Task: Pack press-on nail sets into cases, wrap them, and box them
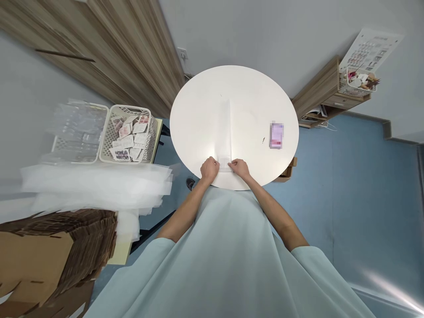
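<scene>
Floor [364, 212]: blue, running beneath all the furniture.
Cabinet [126, 48]: tall, wood-grained, set beyond the table on the left.
Round table [195, 110]: white-topped, standing directly before the person.
Cardboard stack [36, 256]: brown, flattened pieces packed closely, at the lower left.
Pile of translucent sheets [99, 187]: whitish, overlapping, lying between the cardboard and the baskets.
Packet basket [152, 134]: white, perforated, filled with small printed packets [126, 142], well to the left of the round table.
Second basket [105, 117]: white, just beside the first, heaped with clear plastic pieces [79, 128].
Clear plastic strip [223, 132]: long, narrow, lying flat on the table, its near end close to the rim on the person's side.
Left hand [210, 169]: fingers curled tight, grasping the strip at its near left corner.
Right hand [240, 168]: thumb and fingers pinched together, grasping the strip at its near right edge, apart from the left.
Lilac-and-pink rectangular item [276, 136]: blurred, details unreadable; lay on the right part of the tabletop, well apart from both hands.
Dark speck [263, 140]: tiny, nature unclear, near that item's left side.
</scene>
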{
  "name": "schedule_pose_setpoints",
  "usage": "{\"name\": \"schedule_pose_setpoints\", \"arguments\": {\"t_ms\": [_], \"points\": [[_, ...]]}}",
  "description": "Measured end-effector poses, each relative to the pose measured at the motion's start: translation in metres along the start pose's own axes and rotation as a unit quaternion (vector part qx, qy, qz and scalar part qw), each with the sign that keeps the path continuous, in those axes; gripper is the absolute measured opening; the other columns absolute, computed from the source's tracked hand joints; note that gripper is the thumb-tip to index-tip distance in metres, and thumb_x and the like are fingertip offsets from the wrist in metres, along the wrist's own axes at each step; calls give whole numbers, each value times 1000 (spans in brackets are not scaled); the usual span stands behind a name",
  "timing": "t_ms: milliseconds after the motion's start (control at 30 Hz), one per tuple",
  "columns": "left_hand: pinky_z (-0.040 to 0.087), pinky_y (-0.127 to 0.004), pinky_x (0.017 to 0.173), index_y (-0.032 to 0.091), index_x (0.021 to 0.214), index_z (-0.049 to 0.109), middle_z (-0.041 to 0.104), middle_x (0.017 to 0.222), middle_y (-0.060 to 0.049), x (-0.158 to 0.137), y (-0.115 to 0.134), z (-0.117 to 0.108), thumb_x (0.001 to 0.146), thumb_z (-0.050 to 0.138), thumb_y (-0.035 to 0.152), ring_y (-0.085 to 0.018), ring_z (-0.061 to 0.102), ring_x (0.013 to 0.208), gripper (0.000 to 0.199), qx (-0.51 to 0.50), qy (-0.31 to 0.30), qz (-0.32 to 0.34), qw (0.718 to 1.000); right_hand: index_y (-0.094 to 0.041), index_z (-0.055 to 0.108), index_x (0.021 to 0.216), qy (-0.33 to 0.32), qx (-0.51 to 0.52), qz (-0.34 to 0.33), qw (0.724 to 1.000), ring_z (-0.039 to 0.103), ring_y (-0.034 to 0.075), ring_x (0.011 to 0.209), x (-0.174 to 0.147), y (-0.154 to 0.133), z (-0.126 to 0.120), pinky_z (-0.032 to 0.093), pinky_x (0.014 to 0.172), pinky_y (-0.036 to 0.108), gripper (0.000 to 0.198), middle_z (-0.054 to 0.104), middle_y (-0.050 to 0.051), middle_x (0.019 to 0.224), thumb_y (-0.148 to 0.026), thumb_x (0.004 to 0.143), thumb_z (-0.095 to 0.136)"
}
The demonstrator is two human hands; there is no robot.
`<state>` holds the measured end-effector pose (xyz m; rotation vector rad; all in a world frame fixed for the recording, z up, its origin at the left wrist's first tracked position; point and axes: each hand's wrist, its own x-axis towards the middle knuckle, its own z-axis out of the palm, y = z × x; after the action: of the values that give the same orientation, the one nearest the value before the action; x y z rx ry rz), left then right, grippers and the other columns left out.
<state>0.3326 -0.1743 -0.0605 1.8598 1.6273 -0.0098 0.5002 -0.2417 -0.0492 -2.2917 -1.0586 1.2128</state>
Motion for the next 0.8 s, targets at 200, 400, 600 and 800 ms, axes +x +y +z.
{"name": "schedule_pose_setpoints", "arguments": {"t_ms": [200, 400, 600, 800], "points": [[47, -50, 114, 16, 139, 57, 53, 154, -20, -8, -2, -7, 99, 44, 16, -34, 52, 143, 42, 28, 42, 219, 974, -21, 68, 90, -25, 76, 24, 996, 75, 17, 68, -1, -3, 0, 54, 71, 26, 17, 78, 1, 77, -37, 94, 69], [25, -59, 131, 21, 150, 53, 44, 168, -15, -16, -13, -6, 98, 61, 43, -35, 35, 158, 57, 75, -68, 359, 928, -21, 66, 84, -50, 130, 39, 990, 72, 16, 61, -1, 2, -1, 49, 58, 22, 19, 71, -1, 64, -37, 94, 69], [28, -56, 130, 20, 152, 54, 49, 165, -15, -21, -16, -2, 92, 56, 15, -33, 43, 154, 60, 101, -68, 360, 925, -18, 66, 78, -95, 201, 58, 973, 69, 15, 57, -5, 12, -6, 40, 47, 21, 23, 72, 4, 74, -33, 95, 70], [41, -56, 121, 22, 144, 63, 62, 152, -14, -25, -18, -3, 89, 61, 17, -34, 57, 139, 55, 69, -60, 375, 923, -18, 72, 109, -22, 51, -59, 997, 74, 16, 71, -18, 27, -18, 58, 70, 29, 21, 79, 8, 112, -27, 103, 54]]}}
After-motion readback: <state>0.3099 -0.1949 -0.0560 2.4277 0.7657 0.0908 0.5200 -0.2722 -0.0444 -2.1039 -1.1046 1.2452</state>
